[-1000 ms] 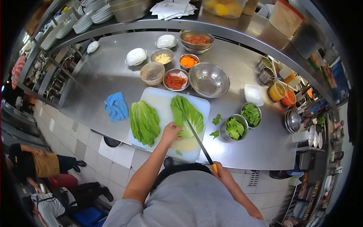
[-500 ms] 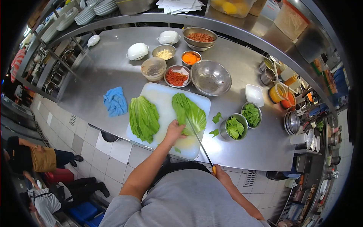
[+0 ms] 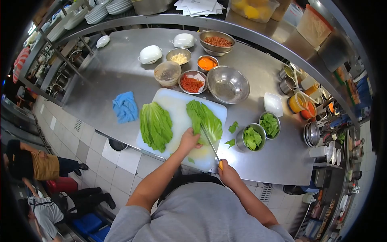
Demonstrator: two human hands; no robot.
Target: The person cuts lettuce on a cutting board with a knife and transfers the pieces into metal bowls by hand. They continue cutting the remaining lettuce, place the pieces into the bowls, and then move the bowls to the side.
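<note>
A white cutting board (image 3: 175,105) lies on the steel counter (image 3: 117,70). On its right part rests a green lettuce leaf (image 3: 209,120), and my left hand (image 3: 188,140) presses down on the leaf's near end. My right hand (image 3: 227,172) grips the yellow handle of a long knife (image 3: 210,142), whose blade runs lengthwise over that leaf. A stack of lettuce leaves (image 3: 155,125) sits on the board's left part.
A blue cloth (image 3: 125,106) lies left of the board. Two small steel bowls of cut greens (image 3: 252,137) stand to the right, with loose leaf scraps (image 3: 232,128) between. Bowls of carrot, garlic and chilli and a steel colander (image 3: 227,84) stand behind. Other people are at lower left.
My right hand has pushed the knife forward, so the handle now sits over the board's near edge and the blade lies further along the leaf. My left hand stays on the leaf.
</note>
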